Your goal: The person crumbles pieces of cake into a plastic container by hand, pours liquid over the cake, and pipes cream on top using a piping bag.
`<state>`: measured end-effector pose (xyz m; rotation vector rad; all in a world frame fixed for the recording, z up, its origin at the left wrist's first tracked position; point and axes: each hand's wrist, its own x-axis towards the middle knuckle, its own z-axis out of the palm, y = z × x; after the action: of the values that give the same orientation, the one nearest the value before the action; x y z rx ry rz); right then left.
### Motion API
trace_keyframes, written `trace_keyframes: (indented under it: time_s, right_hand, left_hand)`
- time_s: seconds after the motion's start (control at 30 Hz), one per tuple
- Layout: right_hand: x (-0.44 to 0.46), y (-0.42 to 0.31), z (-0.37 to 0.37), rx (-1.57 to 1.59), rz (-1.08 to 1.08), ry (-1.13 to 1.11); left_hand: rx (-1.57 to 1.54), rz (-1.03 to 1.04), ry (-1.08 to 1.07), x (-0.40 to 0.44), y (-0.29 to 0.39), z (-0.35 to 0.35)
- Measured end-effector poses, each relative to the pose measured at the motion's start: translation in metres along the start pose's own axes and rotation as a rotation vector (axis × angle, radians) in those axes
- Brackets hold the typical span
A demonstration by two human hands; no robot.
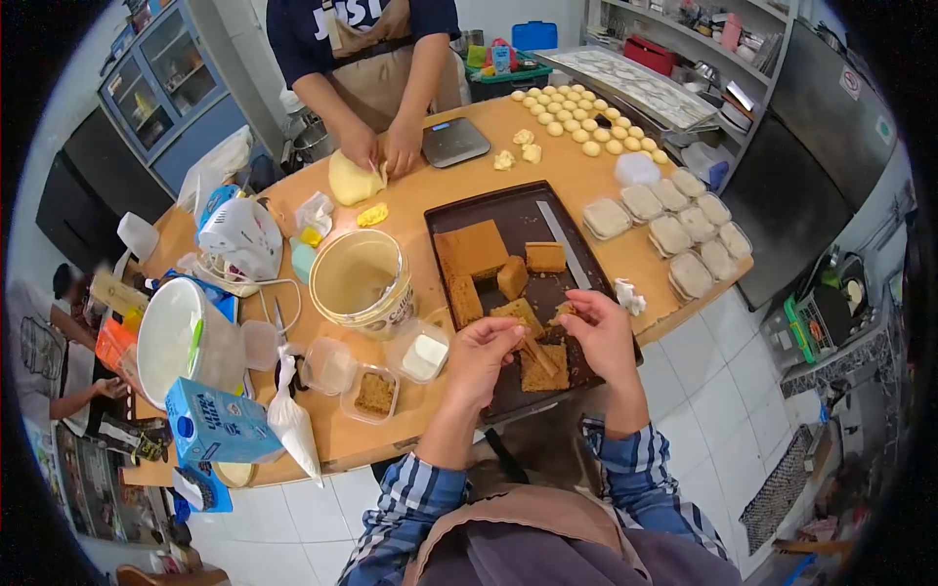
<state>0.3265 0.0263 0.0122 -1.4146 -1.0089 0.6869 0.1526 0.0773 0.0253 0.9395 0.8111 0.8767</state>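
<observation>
Over the near part of a dark baking tray [451, 202], my left hand [486, 354] pinches a thin brown strip of cake [533, 351]. My right hand [601, 330] is closed on a small piece of cake [561, 313], just right of the strip. Below both hands lies a flat cake slab [544, 373]. A large square of cake [472, 248] and several cut pieces, one a block [545, 257], fill the tray's left and middle. A long metal blade [564, 244] rests along its right side. Left of the tray stands a plastic box with cake [375, 393] inside.
A tub [362, 278], a piping bag [289, 420], a milk carton [220, 422] and a white bowl [181, 337] crowd the left. Lidded containers [684, 232] and dough balls [586, 117] line the right. Across the table a person's hands [381, 151] work dough [354, 181] beside a scale [455, 143].
</observation>
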Motion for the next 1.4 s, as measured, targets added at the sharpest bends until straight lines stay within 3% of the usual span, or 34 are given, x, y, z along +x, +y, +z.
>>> trace_keyframes:
  time_s: [0.1, 0.2, 0.43, 0.53, 0.67, 0.8, 1.4]
  right_hand:
    - [-0.003, -0.007, -0.007, 0.266, 0.128, 0.024]
    - [-0.003, -0.004, -0.013, 0.257, 0.143, 0.054]
    - [-0.006, 0.010, -0.008, -0.415, -0.155, 0.073]
    - [-0.016, -0.013, -0.007, -0.464, -0.289, 0.088]
    - [-0.027, -0.042, -0.005, -0.093, -0.143, -0.112]
    - [-0.027, -0.050, -0.007, -0.142, -0.132, -0.233]
    - [-0.030, -0.033, -0.006, -0.202, -0.167, -0.088]
  left_hand:
    - [0.131, 0.061, -0.031, 0.012, -0.005, 0.005]
    - [0.142, 0.024, -0.045, 0.016, 0.003, 0.017]
    - [-0.035, -0.094, -0.072, 0.020, 0.001, 0.020]
    - [-0.063, -0.104, -0.092, 0.016, -0.002, 0.016]
    - [-0.024, -0.137, -0.130, 0.011, -0.001, 0.014]
    - [0.045, -0.149, -0.226, 0.011, -0.007, 0.009]
    - [0.056, -0.081, -0.279, 0.004, -0.007, 0.018]
